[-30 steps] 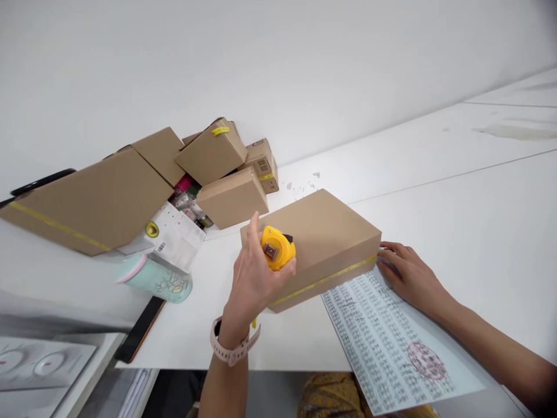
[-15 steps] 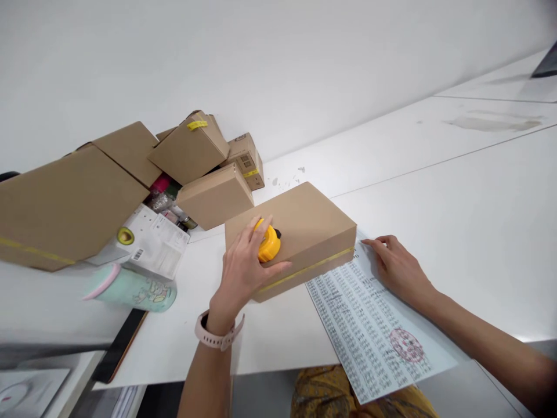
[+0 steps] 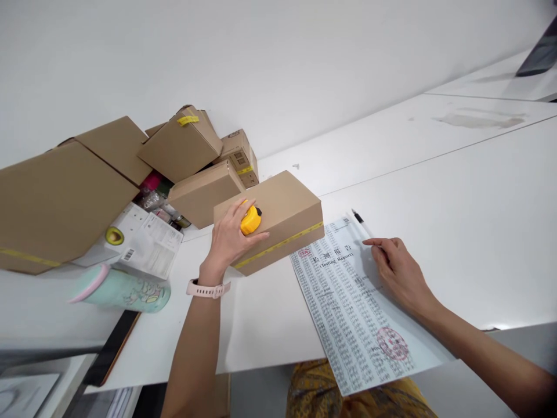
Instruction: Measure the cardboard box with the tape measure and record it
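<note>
My left hand [image 3: 232, 235], with a pink watch band at the wrist, is closed around a yellow tape measure [image 3: 251, 222] on top of a closed cardboard box [image 3: 278, 200]. The thumb presses the box's near upper edge. Right of the box, a pale blue printed testing report [image 3: 348, 302] with red stamps lies over the table's front edge. At the report's right edge is my right hand [image 3: 398, 270], its fingers bent and closed on the paper. A black-and-white pen [image 3: 358, 217] lies just beyond those fingertips, at the report's top.
Several cardboard boxes [image 3: 178, 145] are piled against the wall at back left. Near them lie a white printed package [image 3: 152, 244] and a mint green bottle [image 3: 126, 290] with a pink rim. A dark object [image 3: 539, 52] stands at far right on the white table [image 3: 470, 232].
The box has shifted left and away with my left hand and the tape measure. More of the report's top, with its title, and the pen now show. My right hand stays at the report's edge.
</note>
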The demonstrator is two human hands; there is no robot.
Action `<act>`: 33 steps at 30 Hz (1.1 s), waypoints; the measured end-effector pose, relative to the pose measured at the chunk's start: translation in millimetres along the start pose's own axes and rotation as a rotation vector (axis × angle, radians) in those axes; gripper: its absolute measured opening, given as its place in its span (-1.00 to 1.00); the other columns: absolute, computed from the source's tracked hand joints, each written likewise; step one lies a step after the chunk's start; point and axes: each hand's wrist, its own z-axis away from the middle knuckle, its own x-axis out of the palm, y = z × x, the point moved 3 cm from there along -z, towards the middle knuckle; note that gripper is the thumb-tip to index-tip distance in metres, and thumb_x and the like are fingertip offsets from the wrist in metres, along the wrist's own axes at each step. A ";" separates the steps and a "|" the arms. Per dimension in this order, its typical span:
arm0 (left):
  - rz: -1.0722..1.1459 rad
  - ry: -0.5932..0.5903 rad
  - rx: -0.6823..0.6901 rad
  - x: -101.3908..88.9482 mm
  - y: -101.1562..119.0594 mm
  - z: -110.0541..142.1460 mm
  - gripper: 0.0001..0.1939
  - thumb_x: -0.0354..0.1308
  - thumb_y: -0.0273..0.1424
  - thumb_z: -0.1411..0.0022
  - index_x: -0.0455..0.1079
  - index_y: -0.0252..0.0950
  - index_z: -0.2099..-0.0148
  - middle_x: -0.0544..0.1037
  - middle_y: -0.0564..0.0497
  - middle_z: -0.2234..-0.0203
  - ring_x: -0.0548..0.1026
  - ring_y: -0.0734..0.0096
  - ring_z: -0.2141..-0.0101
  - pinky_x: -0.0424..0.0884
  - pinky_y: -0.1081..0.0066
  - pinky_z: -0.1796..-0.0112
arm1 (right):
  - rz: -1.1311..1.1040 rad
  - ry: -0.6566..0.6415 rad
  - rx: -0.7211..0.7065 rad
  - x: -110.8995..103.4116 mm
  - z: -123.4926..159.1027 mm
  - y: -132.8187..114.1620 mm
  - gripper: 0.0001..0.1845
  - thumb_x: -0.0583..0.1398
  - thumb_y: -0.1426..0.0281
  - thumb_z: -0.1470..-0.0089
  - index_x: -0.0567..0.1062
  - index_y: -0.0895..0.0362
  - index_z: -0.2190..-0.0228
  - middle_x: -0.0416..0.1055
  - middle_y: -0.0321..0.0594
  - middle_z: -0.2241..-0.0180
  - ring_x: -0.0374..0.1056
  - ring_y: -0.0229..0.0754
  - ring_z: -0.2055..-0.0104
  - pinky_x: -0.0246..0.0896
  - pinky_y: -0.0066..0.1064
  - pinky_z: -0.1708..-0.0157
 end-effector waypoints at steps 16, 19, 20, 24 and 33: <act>0.086 -0.030 0.129 28.4 26.3 -55.1 -0.28 0.34 -0.16 -0.11 0.27 -0.10 -0.29 0.37 0.00 -0.27 0.40 0.06 -0.17 0.38 0.11 -0.08 | -0.080 0.064 0.087 -0.3 18.8 1.4 -0.66 -0.03 0.23 -0.31 0.48 0.03 0.11 0.33 -0.14 0.23 0.31 -0.12 0.41 0.25 -0.18 0.35; 0.095 -0.033 0.162 37.5 38.9 -69.2 -0.29 0.31 -0.14 -0.11 0.26 -0.07 -0.30 0.35 0.02 -0.28 0.41 0.08 -0.16 0.38 0.10 -0.08 | -0.153 0.077 0.144 -0.1 19.8 2.0 -0.67 -0.03 0.20 -0.31 0.47 0.02 0.12 0.35 -0.12 0.16 0.36 -0.09 0.33 0.28 -0.13 0.28; 0.097 -0.036 0.173 40.2 43.7 -72.9 -0.29 0.31 -0.14 -0.11 0.26 -0.07 -0.30 0.35 0.03 -0.28 0.42 0.09 -0.15 0.38 0.10 -0.08 | -0.189 0.088 0.168 0.0 20.0 2.1 -0.68 -0.02 0.19 -0.31 0.46 0.02 0.13 0.35 -0.11 0.14 0.38 -0.08 0.32 0.29 -0.12 0.26; 0.099 -0.051 0.198 49.3 58.9 -85.4 -0.28 0.29 -0.15 -0.12 0.24 -0.04 -0.31 0.35 0.02 -0.27 0.45 0.07 -0.10 0.44 0.11 0.00 | -0.332 0.183 0.284 0.7 18.3 3.8 -0.69 0.02 0.17 -0.29 0.46 0.02 0.09 0.38 -0.14 0.17 0.41 -0.08 0.32 0.32 -0.14 0.26; 0.190 0.342 0.365 41.4 78.1 -59.7 -0.28 0.26 -0.18 -0.22 0.15 -0.21 -0.35 0.29 -0.21 -0.30 0.25 -0.08 -0.28 0.18 -0.12 -0.23 | -0.418 0.490 0.424 -13.9 13.7 19.4 -0.71 0.14 0.21 -0.21 0.53 -0.03 0.08 0.39 -0.16 0.27 0.32 0.03 0.17 0.18 -0.11 0.17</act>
